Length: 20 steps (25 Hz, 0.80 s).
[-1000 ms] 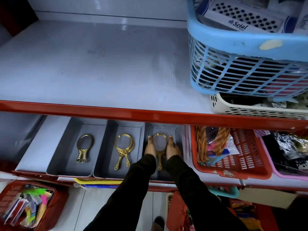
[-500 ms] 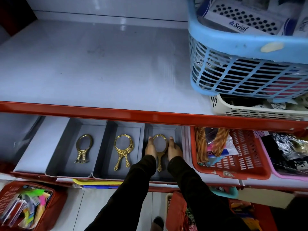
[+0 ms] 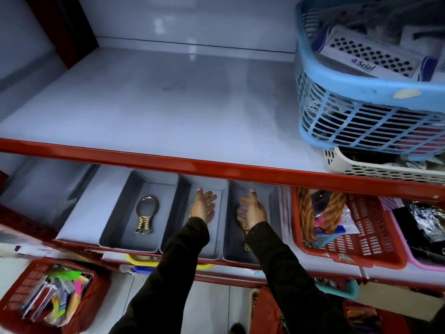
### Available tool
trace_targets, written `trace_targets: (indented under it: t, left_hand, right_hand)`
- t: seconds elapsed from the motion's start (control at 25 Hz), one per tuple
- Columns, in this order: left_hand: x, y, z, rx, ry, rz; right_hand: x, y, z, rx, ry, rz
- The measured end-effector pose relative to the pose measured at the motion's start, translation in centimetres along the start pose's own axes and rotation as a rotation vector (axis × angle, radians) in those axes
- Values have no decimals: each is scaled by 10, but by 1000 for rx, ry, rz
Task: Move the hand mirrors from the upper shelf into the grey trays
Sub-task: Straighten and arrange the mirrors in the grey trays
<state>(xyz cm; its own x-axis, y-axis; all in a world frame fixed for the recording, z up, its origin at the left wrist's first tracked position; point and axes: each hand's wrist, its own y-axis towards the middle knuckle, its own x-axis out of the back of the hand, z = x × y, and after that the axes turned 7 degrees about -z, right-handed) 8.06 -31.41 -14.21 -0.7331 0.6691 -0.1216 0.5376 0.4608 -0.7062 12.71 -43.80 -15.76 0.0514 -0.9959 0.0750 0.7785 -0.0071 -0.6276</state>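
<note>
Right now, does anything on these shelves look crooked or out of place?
Mostly tidy: the three grey trays sit side by side, a gold mirror flat in each. The one oddity is the blue basket, propped tilted on the white basket.

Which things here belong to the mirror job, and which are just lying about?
Job:
- left mirror, in left tray
- middle mirror, in middle tray, partly behind left hand
- right mirror, in right tray, partly behind right hand
- upper shelf

Lying about:
- blue basket
- white basket
- red basket
- pink basket
</note>
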Motion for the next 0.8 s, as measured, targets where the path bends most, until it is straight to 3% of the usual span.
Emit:
trace_targets:
  t: [0.16, 0.4, 0.56, 0.8]
  left_hand:
    - [37, 21, -7, 41, -45, -124]
    - [60, 29, 6, 200, 5, -63]
    - [59, 91, 57, 183, 59, -62]
    - [72, 88, 51, 265, 33, -73]
  right_hand:
    - [-51, -21, -2, -40, -45, 47]
    - [-102, -25, -31, -184, -168, 4]
    - [-110, -21, -50, -265, -72, -72]
    - [-120, -17, -72, -330, 89, -93]
